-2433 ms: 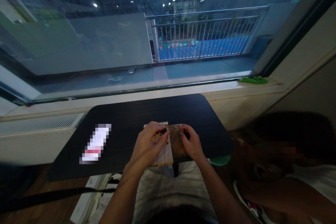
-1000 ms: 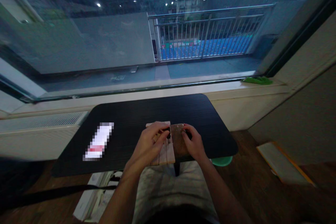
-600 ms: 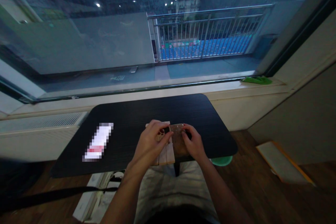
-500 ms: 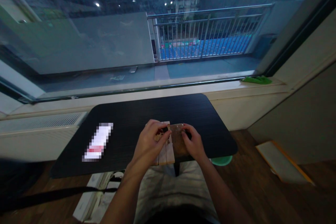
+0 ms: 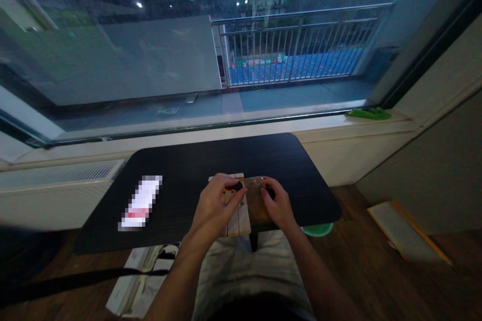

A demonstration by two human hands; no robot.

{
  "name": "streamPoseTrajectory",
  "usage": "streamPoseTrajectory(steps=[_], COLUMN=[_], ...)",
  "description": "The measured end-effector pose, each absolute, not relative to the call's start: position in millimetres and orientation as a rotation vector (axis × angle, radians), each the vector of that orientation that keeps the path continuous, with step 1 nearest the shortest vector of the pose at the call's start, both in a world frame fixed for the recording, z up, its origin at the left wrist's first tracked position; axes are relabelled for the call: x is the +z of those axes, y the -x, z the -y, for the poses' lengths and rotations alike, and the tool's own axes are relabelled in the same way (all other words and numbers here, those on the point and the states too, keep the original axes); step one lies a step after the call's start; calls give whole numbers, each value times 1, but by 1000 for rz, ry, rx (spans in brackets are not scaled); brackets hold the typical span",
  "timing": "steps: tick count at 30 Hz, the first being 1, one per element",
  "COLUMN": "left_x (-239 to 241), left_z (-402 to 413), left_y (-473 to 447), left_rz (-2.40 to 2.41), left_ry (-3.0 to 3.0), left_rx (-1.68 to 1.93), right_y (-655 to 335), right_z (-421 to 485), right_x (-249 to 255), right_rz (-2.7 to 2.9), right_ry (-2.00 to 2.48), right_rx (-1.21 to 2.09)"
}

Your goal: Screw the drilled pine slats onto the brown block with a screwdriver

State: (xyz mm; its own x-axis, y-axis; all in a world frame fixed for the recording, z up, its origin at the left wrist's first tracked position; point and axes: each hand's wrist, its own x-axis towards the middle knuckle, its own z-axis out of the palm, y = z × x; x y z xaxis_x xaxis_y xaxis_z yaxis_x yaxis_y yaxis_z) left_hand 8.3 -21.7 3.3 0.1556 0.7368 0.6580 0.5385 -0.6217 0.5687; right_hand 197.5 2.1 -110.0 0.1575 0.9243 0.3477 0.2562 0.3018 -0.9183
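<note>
A pale wooden board (image 5: 238,223) with lengthwise grooves lies at the near edge of the black table, with small round, wood-toned marks or pegs on it. Beside it on the right is a brown, worn-looking flat block (image 5: 256,209). Over the board, my left hand (image 5: 217,201) pinches a small black piece (image 5: 238,185) between thumb and forefinger. My right hand (image 5: 277,202) is at the block's right side, thumb and fingers closed together near its upper corner. Something dark shows between those fingers, but I cannot make out what it is.
The black table (image 5: 181,165) stands below a large window. A blurred-out white item (image 5: 141,204) lies on its left part. A green cloth (image 5: 369,113) rests on the sill. Under the table are a green basin (image 5: 318,230) and a white box (image 5: 126,288).
My left fingers have shifted slightly, so the black piece and the marks on the board show more clearly. My right hand stays nearly where it was.
</note>
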Motion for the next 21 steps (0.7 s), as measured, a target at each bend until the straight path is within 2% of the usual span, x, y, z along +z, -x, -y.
streamPoseTrajectory(steps=[21], left_x=[8], left_z=[24], left_y=[-8], left_rz=[-1172], left_ry=[-2213], left_rx=[1416], right_y=[-197], right_z=[-2], right_x=[-110], right_rz=[1350], right_ry=[1208], right_rx=[693])
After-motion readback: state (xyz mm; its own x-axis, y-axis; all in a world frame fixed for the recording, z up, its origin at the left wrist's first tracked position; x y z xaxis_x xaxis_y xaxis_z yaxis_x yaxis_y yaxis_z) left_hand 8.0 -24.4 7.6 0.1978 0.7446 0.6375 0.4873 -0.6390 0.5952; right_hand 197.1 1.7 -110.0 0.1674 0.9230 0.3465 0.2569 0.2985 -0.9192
